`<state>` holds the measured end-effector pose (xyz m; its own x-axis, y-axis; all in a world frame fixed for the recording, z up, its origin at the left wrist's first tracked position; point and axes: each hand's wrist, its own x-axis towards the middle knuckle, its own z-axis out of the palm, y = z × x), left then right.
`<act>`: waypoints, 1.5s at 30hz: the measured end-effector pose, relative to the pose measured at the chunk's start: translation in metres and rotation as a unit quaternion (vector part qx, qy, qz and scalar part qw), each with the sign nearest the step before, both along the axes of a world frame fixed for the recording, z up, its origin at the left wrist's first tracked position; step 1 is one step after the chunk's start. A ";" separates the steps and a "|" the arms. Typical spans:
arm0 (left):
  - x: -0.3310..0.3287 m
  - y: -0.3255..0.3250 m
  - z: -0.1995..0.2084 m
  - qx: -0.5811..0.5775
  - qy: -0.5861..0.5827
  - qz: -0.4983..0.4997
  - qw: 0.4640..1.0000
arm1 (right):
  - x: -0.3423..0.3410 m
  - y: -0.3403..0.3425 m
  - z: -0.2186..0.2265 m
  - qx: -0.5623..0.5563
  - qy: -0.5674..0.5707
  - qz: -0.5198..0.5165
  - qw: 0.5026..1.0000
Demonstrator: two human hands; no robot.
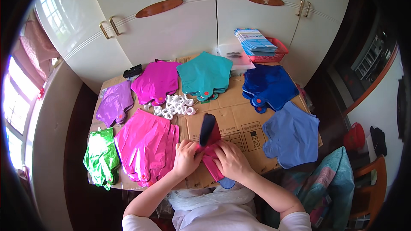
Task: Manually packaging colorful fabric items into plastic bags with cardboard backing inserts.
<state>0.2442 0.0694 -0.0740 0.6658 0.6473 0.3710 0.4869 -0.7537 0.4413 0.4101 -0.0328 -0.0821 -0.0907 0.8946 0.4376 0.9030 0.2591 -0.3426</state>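
Both hands are at the front of the cardboard-covered table, over a folded bundle of flat foil balloons [211, 162], pink with dark navy and blue parts showing. My left hand [186, 158] pinches the bundle's left side. My right hand [231, 159] grips its right side, fingers curled onto the pink foil. A dark navy end sticks up beyond the hands, and a blue rounded end shows below them. Beside my left hand lies a stack of hot pink star-shaped foil balloons [143, 145]. Small white ribbon rolls [173, 106] sit in a heap farther back.
Around the cardboard [222, 117] lie more flat foil balloons: green [101, 154], lilac [114, 102], magenta [156, 79], teal [204, 75], dark blue [269, 86] and light blue [292, 134]. Booklets [255, 42] rest on a red basket [278, 51]. A wooden chair [374, 184] stands right.
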 end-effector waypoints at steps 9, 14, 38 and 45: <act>-0.006 -0.002 -0.001 0.068 -0.001 -0.067 0.995 | 0.001 0.000 -0.002 0.026 0.012 -0.005 1.000; -0.010 0.002 0.005 0.124 0.038 -0.146 0.981 | 0.005 0.000 -0.009 0.011 -0.006 0.006 1.000; -0.019 -0.008 0.020 0.258 0.224 -0.196 0.919 | 0.052 0.025 -0.008 0.043 -0.010 0.118 0.992; -0.022 -0.009 0.025 0.227 0.226 -0.209 0.924 | 0.056 0.023 -0.005 0.039 -0.069 0.131 0.988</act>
